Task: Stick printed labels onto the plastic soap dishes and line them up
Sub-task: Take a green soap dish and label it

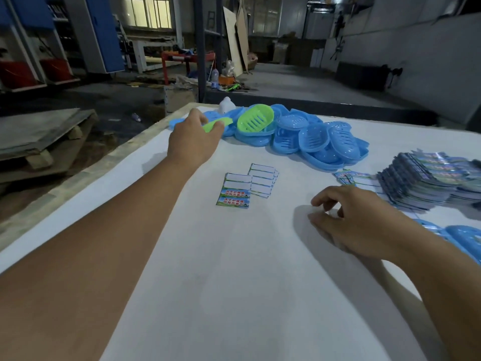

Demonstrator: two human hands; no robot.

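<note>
Soap dishes (307,136), mostly blue, lie heaped at the table's twelve o'clock edge, within an arm's stretch so each can be drawn off in turn. The left hand (194,142) reaches to eleven o'clock, fingers closed on a green dish (218,124) at the pile's near-left fringe, probably the next to be labelled. The right hand (356,220) rests at three o'clock on the white table (234,282), fingers loosely curled and apart, clamping nothing I can make out. A part-used label sheet (235,190) sits at centre, handy to both hands; the full stack of sheets (426,181) waits at two o'clock. More blue dishes (466,238) lie at four o'clock, perhaps the finished row
</note>
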